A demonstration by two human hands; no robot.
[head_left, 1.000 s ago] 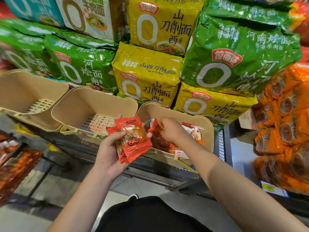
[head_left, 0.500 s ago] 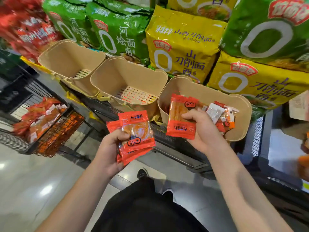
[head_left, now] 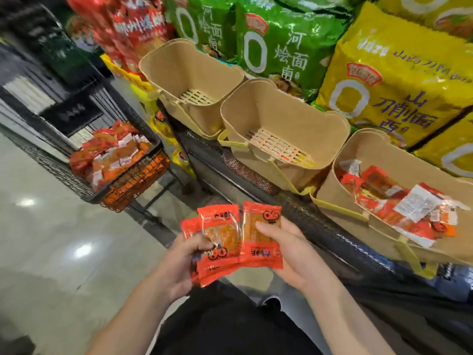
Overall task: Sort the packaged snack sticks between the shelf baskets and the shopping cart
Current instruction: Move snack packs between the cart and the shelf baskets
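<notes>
Both forearms bare, reaching forward, converging at centre. Left hand (head_left: 179,262): palm up, thumb across the top, fingers curled closed on a grasp. Right hand (head_left: 291,254): palm up, thumb pressed down, likewise gripping. Hands close together, side by side.

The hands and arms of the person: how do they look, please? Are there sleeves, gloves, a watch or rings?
The left hand and right hand are both bare, with no gloves. No ring, watch or bracelet shows on either. Both forearms are uncovered as far as the bottom edge of the picture, so no sleeve is visible. Lower down, the person wears dark clothing.
</notes>
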